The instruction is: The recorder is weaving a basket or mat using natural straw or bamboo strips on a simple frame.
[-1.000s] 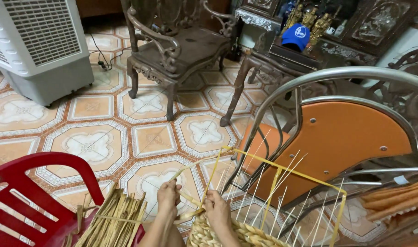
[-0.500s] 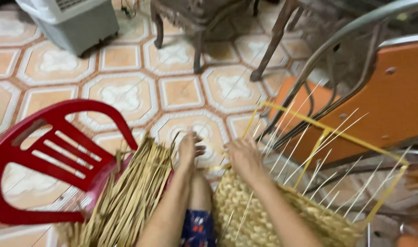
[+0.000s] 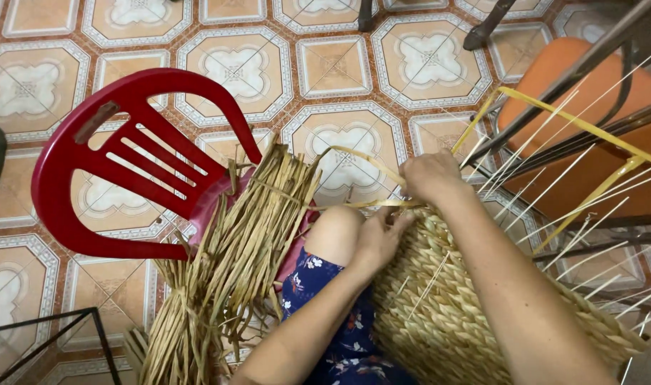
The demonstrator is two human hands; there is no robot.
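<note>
You are sitting with a half-woven straw basket point(image 3: 446, 314) lying across your lap, its braided wall filling the lower right of the view and thin pale spokes point(image 3: 553, 192) sticking up and out from its rim. Your left hand point(image 3: 379, 239) is resting on the basket's near edge just beside your bare knee point(image 3: 336, 232), its fingers curled and pinching a flat yellowish strand point(image 3: 375, 204) against the weave. Your right hand point(image 3: 429, 175) is sitting a little further along the rim, clenched around the same strand where it is looping up and over toward the left. Your blue flowered shorts point(image 3: 325, 306) are showing below the knee. Just to the left of your leg, a thick bundle of dried straw strands point(image 3: 233, 271) is leaning on the seat of a red plastic chair point(image 3: 119, 157), which is lying tipped over on the patterned tiled floor point(image 3: 339, 64). At the lower left corner, a thin black metal frame point(image 3: 54, 335) is standing on the tiles. To the right, beyond the spokes, a yellow strip frame point(image 3: 575, 125) is rising in front of an orange-seated metal chair point(image 3: 589, 93). Farthest away, 2 dark furniture legs point(image 3: 486, 28) are touching the floor at the top edge.
</note>
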